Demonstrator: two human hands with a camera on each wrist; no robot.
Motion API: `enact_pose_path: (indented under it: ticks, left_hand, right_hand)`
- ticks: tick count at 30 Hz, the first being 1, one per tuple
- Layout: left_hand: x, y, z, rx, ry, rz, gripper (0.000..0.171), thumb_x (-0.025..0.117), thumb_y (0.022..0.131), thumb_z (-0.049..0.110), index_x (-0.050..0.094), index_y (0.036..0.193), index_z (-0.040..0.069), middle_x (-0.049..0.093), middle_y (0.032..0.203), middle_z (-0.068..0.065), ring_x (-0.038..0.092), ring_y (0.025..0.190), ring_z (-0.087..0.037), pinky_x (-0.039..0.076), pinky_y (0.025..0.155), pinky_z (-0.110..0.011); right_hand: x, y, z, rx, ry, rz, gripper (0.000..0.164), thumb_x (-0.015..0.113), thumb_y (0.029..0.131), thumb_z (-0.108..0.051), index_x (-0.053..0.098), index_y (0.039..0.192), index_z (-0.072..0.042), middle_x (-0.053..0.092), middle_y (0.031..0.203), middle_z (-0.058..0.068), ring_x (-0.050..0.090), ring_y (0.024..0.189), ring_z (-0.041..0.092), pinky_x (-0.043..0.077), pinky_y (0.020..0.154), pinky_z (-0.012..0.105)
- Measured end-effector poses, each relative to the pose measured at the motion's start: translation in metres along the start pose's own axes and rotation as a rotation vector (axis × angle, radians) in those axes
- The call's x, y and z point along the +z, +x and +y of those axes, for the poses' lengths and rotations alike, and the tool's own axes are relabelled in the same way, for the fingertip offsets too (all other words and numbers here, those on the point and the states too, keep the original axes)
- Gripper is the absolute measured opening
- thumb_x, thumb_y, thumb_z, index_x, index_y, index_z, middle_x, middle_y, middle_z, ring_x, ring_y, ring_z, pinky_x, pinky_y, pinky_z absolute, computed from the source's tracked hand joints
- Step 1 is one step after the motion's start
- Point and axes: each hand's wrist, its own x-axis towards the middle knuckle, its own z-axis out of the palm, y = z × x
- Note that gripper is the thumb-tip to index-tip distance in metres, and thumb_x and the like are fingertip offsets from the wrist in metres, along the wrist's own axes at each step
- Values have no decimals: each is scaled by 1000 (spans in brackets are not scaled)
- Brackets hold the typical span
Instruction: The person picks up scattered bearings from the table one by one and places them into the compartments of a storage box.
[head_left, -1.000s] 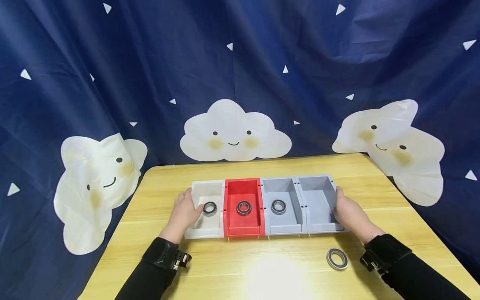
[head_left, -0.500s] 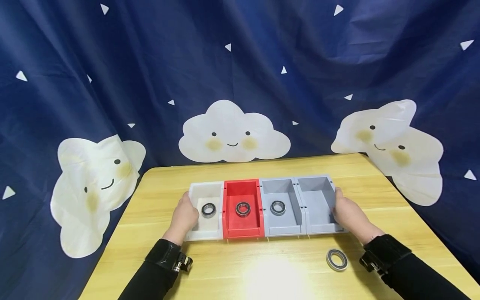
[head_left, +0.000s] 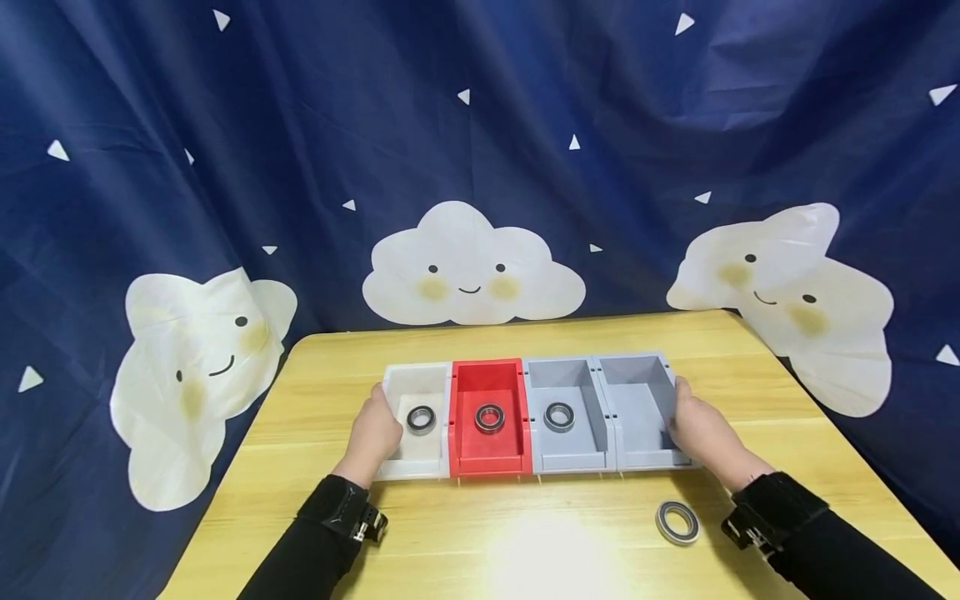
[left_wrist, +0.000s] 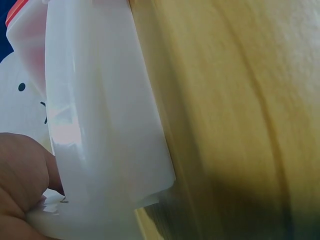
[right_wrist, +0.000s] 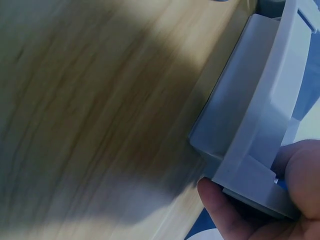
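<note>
Four bins would be several joined in a row: a white bin (head_left: 411, 470) at the left, a red bin (head_left: 490, 465), then two grey ones. My left hand (head_left: 372, 437) grips the white bin's outer side wall, its thumb over the rim. At the other end my right hand (head_left: 703, 429) holds the end grey bin (head_left: 637, 396) by its outer wall. In the right wrist view, thumb and fingers pinch that wall (right_wrist: 250, 175). Ball bearings lie in the white bin (head_left: 421, 408), the red bin and the inner grey bin (head_left: 573, 462). The end grey bin shows a bare floor.
Another ball bearing (head_left: 663, 522) lies flat on the wooden table (head_left: 450, 542), in front of the end grey bin and beside the right wrist. Behind the table hangs a dark blue curtain (head_left: 315, 125) with cloud shapes.
My left thumb, stretched into the white bin near its bearing a second ago, has drawn back against the side wall. The right hand keeps its hold; the row has hardly moved.
</note>
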Motion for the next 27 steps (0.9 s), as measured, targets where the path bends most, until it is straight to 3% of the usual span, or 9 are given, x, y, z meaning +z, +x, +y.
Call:
enact_pose_path:
  ticks: [4, 9, 14, 20, 27]
  left_hand:
    - [1, 0, 0, 8, 17, 8, 69, 55, 85, -5, 24, 146, -11, 57, 114, -32, 62, 102, -44, 51, 87, -55]
    - [2, -1, 1, 14, 20, 9, 68, 55, 86, -5, 23, 146, -12, 57, 114, -32, 62, 101, -44, 52, 87, -55]
    - [3, -1, 0, 5, 15, 6, 69, 55, 86, -5, 23, 147, -11, 57, 115, -33, 62, 103, -44, 51, 88, -55]
    - [0, -1, 0, 12, 1, 9, 70, 55, 86, -5, 22, 147, -12, 56, 117, -34, 60, 106, -45, 49, 91, -56]
    - [-1, -1, 1, 8, 9, 2, 71, 54, 85, -5, 22, 147, -12, 55, 118, -35, 59, 107, -47, 48, 93, -57]
  right_hand:
    - [1, -1, 2, 25, 24, -23, 75, 64, 91, -8, 19, 138, 29, 58, 100, 47, 64, 89, 53, 54, 74, 58]
    - [-4, 0, 4, 31, 22, -57, 74, 63, 92, -13, 21, 139, 26, 54, 112, 49, 61, 99, 56, 51, 82, 62]
    - [-23, -6, -4, -11, -33, -7, 72, 66, 91, -15, 29, 139, 24, 50, 122, 47, 54, 107, 59, 47, 87, 65]
    - [-50, -24, -20, -73, -90, 94, 57, 70, 89, -18, 50, 132, 14, 55, 109, 38, 57, 95, 53, 50, 74, 63]
    - [-54, -44, -30, -173, -132, 77, 38, 76, 85, -18, 64, 110, 8, 59, 92, 20, 59, 81, 38, 51, 71, 55]
